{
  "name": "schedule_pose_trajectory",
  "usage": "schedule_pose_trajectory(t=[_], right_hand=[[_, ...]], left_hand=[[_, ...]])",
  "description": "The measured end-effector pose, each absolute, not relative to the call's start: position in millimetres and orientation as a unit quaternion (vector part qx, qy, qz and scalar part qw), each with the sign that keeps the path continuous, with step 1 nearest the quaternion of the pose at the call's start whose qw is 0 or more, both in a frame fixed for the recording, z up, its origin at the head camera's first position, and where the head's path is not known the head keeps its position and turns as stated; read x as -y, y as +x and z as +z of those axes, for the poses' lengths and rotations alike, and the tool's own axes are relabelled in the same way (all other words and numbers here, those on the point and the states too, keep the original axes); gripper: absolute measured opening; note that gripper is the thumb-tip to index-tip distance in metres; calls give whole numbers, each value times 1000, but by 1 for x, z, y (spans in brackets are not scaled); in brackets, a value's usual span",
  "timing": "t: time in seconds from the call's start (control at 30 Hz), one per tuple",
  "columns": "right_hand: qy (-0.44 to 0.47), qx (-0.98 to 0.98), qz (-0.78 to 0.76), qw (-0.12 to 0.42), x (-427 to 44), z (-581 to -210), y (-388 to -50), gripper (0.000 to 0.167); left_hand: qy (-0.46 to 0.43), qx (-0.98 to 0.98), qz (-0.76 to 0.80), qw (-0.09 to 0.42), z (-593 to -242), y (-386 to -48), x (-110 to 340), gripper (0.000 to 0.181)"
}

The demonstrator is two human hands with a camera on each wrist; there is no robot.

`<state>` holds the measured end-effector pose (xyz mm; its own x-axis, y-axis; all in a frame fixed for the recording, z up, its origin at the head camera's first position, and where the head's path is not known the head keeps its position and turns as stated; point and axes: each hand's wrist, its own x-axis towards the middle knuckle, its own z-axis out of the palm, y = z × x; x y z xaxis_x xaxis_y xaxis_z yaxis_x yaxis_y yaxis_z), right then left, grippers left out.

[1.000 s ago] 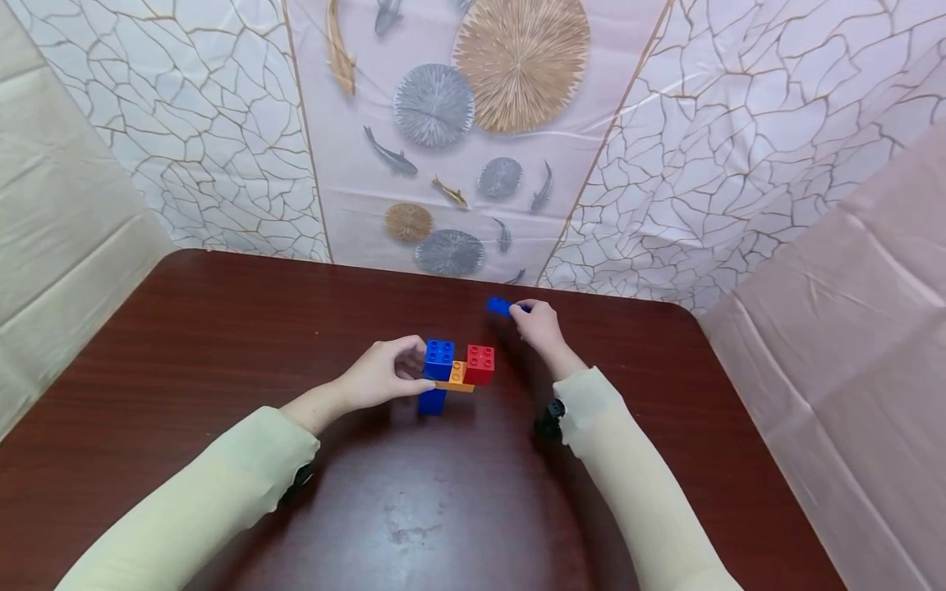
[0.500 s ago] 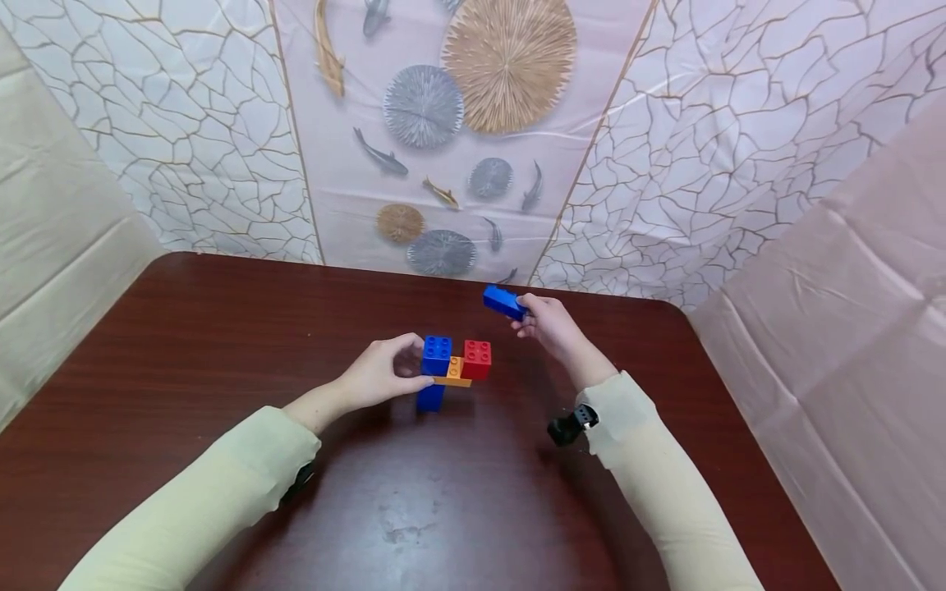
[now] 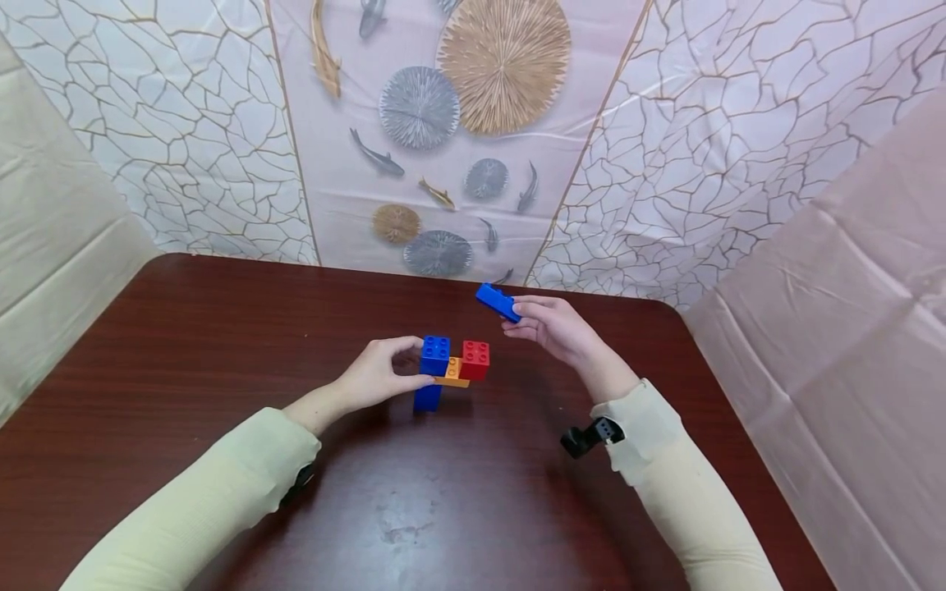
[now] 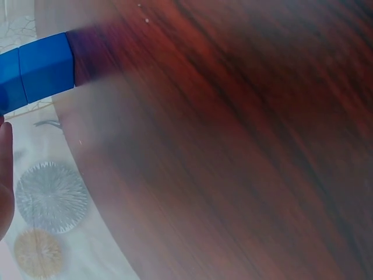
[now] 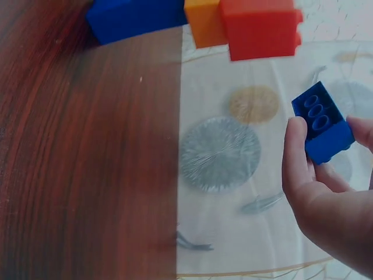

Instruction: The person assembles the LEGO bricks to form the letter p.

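Observation:
My left hand [image 3: 373, 374] holds a small stack of toy building bricks standing on the table. An upper blue brick [image 3: 434, 358] and a red brick [image 3: 475, 359] sit apart on an orange brick [image 3: 452, 372], with blue bricks [image 3: 427, 400] as a column beneath its left end. In the left wrist view only that blue column [image 4: 46, 69] and part of a finger [image 4: 4, 175] show. To the right and farther back, my right hand [image 3: 559, 330] pinches a long blue brick [image 3: 498, 301] in the air. Its hollow underside with round tubes faces the right wrist camera.
The dark brown wooden table [image 3: 310, 492] reaches back to a patterned cloth [image 3: 436, 205]. Plain cloth [image 3: 850, 328] hangs along the right side. A black wrist camera [image 3: 591, 437] sticks out from the right sleeve.
My right hand has lifted the blue brick off the back of the table and turned it, its wrist shifting rightward. My left hand stays on the stack.

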<state>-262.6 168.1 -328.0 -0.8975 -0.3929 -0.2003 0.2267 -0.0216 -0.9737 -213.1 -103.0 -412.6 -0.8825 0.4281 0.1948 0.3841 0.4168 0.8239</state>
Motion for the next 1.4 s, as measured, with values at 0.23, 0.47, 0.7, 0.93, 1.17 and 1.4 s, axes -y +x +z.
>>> schedule_pose_trajectory(t=[0.23,0.47,0.7,0.93,1.17,1.4], right_hand=[[-103,-703,-680,183,-160,-315,-249,44],[-149,-801,-562,142,-151,-312,-241,41],[-178,-828,-513,137,-144,-314,-237,40],[-202,-845,-479,128,-139,-321,-238,39],[-214,-846,-466,144,-137,-326,-239,39],[-218,-853,-450,149,-137,-327,-238,41]], left_hand=[[244,-835,492,25,-411,-216,98,36],[245,-839,485,23,-411,-219,94,36],[240,-832,499,29,-411,-221,93,37],[245,-823,511,38,-412,-222,92,37],[241,-820,517,43,-412,-222,93,38],[234,-822,517,47,-412,-222,93,39]])
